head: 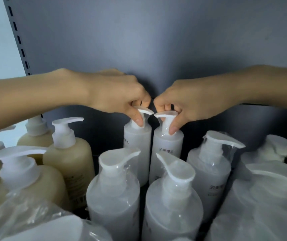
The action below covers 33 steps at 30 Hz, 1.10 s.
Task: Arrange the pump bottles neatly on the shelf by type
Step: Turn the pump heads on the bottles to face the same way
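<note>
Two white pump bottles stand side by side at the back of the shelf, nearly touching. My left hand (pixel 122 96) pinches the pump neck of the left white bottle (pixel 136 146). My right hand (pixel 182 105) pinches the pump neck of the right white bottle (pixel 165 150). Their nozzles point at each other. In front of them stand more white bottles, such as one (pixel 113 197) and another (pixel 172 206), wrapped in clear plastic. Yellowish pump bottles (pixel 69 162) are grouped on the left.
The grey back panel (pixel 156 40) of the shelf rises behind the bottles, with a slotted upright (pixel 20 40) at the left. More white wrapped bottles (pixel 212 171) fill the right side. A dark gap of shelf floor (pixel 104 133) shows between the yellowish and white groups.
</note>
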{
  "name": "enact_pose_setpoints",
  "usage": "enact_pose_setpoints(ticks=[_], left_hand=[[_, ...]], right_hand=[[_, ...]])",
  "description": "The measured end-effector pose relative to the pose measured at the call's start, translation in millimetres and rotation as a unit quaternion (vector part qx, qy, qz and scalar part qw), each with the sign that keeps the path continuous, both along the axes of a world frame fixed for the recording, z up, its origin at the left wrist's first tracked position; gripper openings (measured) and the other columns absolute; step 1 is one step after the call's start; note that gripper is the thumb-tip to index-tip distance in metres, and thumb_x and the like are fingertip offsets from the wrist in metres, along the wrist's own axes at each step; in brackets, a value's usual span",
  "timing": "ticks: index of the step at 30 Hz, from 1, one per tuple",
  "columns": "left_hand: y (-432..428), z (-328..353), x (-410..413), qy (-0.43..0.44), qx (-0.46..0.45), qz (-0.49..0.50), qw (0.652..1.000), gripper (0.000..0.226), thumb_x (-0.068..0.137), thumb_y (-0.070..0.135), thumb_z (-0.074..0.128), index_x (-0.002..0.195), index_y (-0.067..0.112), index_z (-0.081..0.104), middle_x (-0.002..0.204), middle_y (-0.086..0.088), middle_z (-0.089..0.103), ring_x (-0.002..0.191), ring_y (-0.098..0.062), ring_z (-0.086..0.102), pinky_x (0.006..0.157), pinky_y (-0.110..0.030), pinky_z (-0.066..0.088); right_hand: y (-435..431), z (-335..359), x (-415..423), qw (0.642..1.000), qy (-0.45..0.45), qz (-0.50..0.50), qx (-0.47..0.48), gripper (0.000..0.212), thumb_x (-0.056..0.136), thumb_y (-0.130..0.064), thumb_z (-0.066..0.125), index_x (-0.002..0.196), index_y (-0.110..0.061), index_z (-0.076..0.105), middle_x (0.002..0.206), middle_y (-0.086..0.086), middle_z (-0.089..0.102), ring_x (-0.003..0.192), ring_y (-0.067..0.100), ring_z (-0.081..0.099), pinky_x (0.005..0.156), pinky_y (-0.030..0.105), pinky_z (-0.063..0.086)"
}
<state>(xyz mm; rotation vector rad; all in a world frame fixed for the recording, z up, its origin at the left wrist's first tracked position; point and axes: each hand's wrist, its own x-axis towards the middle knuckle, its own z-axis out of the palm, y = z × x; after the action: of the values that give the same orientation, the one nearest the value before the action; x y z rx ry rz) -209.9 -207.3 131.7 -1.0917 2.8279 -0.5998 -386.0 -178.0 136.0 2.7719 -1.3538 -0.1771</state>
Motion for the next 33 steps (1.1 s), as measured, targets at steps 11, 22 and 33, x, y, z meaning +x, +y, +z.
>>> enact_pose_setpoints(ticks=[11, 22, 33], left_hand=[[-18.6, -7.7, -3.2, 0.04, -0.009, 0.003, 0.999, 0.037, 0.079, 0.064, 0.052, 0.095, 0.032, 0.058, 0.079, 0.018, 0.057, 0.08, -0.012, 0.054, 0.06, -0.021, 0.034], [-27.9, -11.2, -8.6, 0.055, -0.031, 0.027, 0.998, 0.043, 0.078, 0.067, 0.045, 0.09, 0.029, 0.06, 0.071, 0.019, 0.058, 0.067, -0.003, 0.045, 0.056, -0.015, 0.025], [-19.1, -16.1, -4.9, 0.065, -0.059, 0.028, 0.996, 0.051, 0.073, 0.07, 0.043, 0.081, 0.023, 0.061, 0.066, 0.014, 0.06, 0.06, 0.002, 0.045, 0.053, -0.017, 0.027]], right_hand=[[-20.8, -8.2, -15.8, 0.999, -0.03, -0.024, -0.03, 0.026, 0.077, -0.027, 0.076, 0.076, -0.026, 0.05, 0.071, -0.01, 0.052, 0.063, 0.007, 0.049, 0.06, 0.028, 0.041], [-29.2, -7.7, -16.4, 0.999, -0.014, -0.031, -0.037, 0.024, 0.076, -0.031, 0.076, 0.079, -0.026, 0.052, 0.08, 0.001, 0.067, 0.072, 0.014, 0.06, 0.068, 0.037, 0.05], [-22.8, -10.5, -16.4, 0.998, -0.015, -0.027, -0.053, 0.029, 0.077, -0.034, 0.075, 0.075, -0.028, 0.047, 0.073, -0.008, 0.056, 0.069, 0.011, 0.055, 0.066, 0.038, 0.048]])
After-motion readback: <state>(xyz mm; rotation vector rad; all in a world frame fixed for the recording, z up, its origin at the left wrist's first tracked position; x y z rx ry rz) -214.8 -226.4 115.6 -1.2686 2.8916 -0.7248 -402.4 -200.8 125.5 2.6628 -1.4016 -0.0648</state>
